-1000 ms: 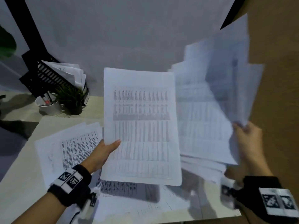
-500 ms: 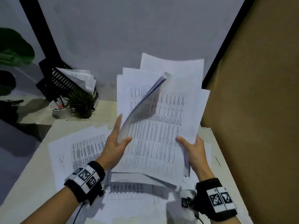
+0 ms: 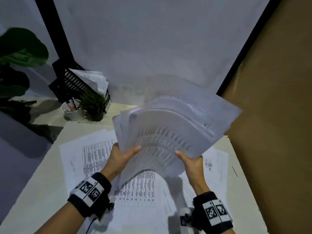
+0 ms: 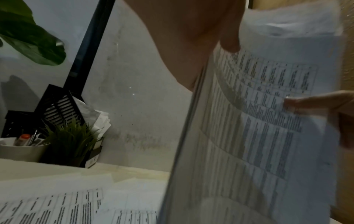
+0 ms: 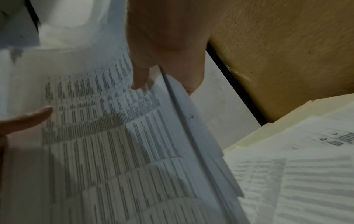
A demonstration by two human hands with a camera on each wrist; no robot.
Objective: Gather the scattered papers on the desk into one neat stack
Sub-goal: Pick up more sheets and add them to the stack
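Pale grey wall panels and a tan board close in a cream-topped bench (image 3: pixel 42 174), where printed white sheets (image 3: pixel 94 154) lie loose and overlapping, some under the raised hands. Above them, a thick, fanned bundle of white printed papers (image 3: pixel 168 132) is held in the air: the left hand (image 3: pixel 121 156) grips its near left edge, thumb on top and fingers (image 4: pixel 229 44) curled beneath, and the right hand (image 3: pixel 190 162) pinches the near right edge likewise. By my reading the gathering is roughly half done: the bundle's edges are splayed and unsquared, and the bench sheets remain to be collected
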